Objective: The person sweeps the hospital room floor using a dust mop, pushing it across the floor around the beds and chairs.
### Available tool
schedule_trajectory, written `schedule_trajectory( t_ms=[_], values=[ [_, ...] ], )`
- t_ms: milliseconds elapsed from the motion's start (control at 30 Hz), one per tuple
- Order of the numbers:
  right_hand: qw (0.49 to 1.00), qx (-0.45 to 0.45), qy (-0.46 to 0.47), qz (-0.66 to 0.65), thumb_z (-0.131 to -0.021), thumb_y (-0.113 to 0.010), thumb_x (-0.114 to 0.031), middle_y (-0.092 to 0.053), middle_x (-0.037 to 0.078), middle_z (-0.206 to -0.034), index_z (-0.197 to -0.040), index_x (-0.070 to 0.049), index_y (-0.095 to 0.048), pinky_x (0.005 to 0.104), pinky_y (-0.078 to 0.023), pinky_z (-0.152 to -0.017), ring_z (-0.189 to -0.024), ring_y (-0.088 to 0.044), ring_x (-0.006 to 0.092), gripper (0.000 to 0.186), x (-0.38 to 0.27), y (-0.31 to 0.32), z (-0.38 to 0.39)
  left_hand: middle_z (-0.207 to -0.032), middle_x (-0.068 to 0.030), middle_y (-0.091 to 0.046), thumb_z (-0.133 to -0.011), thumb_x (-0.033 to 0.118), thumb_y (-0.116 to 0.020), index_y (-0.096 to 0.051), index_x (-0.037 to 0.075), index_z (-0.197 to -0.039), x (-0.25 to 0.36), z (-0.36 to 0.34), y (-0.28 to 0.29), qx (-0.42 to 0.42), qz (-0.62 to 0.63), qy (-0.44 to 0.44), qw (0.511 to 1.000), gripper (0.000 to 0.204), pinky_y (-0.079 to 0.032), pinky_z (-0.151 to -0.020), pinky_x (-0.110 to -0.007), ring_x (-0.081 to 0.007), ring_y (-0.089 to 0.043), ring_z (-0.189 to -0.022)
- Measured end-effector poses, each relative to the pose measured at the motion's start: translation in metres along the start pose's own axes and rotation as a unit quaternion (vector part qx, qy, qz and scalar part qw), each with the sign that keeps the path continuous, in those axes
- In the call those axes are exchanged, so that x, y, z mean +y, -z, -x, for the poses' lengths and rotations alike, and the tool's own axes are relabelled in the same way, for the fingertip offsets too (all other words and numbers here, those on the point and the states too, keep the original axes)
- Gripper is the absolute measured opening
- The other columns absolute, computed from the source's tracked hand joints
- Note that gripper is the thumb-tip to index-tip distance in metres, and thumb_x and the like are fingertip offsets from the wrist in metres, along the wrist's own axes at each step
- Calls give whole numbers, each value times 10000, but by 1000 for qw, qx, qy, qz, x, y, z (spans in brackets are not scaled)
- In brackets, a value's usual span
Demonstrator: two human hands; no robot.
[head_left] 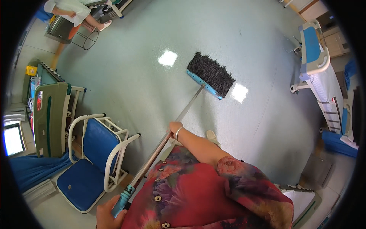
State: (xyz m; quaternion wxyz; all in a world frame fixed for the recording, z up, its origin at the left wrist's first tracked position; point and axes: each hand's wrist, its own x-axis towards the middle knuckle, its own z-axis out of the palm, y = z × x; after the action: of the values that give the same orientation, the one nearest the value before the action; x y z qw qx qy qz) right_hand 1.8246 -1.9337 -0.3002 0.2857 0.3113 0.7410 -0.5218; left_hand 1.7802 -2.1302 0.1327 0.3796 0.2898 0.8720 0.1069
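A wide mop point(211, 74) with dark shaggy strands and a light-blue bar lies flat on the pale, shiny floor point(141, 42) ahead of me. Its long metal handle slants from the bar toward my lower left. Around the middle of that handle my right hand point(175, 128) is closed, a bracelet on its wrist. At the handle's blue end grip, my left hand point(108, 213) is wrapped round, partly cut off by the lower edge of the picture.
A blue-seated chair with white tube arms point(101, 141) stands close on my left, near a green bed end point(51, 118). To the right is a white and blue bed point(314, 49) on wheels. A seated person point(76, 15) is at the far left, beside a round wire stand point(90, 40).
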Motion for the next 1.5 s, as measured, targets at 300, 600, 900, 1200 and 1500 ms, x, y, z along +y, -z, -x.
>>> schedule_trajectory(
  t_ms=[300,600,900,1200,1500],
  values=[
    [761,69,-214,-609,-656,-420,-84,-462,150,-527,-611,13,-445,327,-263,-284,-388,-456,248,110,40,52,79,-588,-47,-500,-635,348,-618,-505,-54,-886,78,47,-77,48,92,94,990,488,-367,-398,-183,-67,-451,-446],
    [811,80,-172,-553,-640,-455,-86,-435,152,-495,-604,32,-416,328,-270,-264,-361,-445,246,129,101,52,108,-553,-51,-499,-664,283,-590,-506,-53,-877,122,84,-155,82,105,163,978,406,-363,-429,-191,-75,-467,-450],
    [767,60,-207,-605,-682,-433,-79,-431,167,-670,-757,51,-413,367,-400,-364,-533,-498,239,152,144,10,125,-686,-170,-534,-644,108,-589,-499,30,-943,72,130,-229,76,118,118,983,321,-427,-543,-270,-272,-545,-609],
    [786,81,-288,-541,-647,-380,-80,-391,108,-505,-688,-10,-398,359,-299,-293,-425,-401,215,83,113,-111,205,-626,-148,-531,-624,38,-558,-524,-9,-868,-8,259,-282,169,106,170,965,251,-403,-492,-255,-198,-526,-520],
    [857,-68,-309,-408,-715,-425,-134,-519,82,-629,-763,-12,-477,278,-427,-565,-528,-501,191,141,75,-267,297,-522,-62,-497,-642,41,-490,-530,-60,-778,-79,399,-268,312,126,350,874,174,-368,-448,-205,-87,-457,-464]
  ],
)
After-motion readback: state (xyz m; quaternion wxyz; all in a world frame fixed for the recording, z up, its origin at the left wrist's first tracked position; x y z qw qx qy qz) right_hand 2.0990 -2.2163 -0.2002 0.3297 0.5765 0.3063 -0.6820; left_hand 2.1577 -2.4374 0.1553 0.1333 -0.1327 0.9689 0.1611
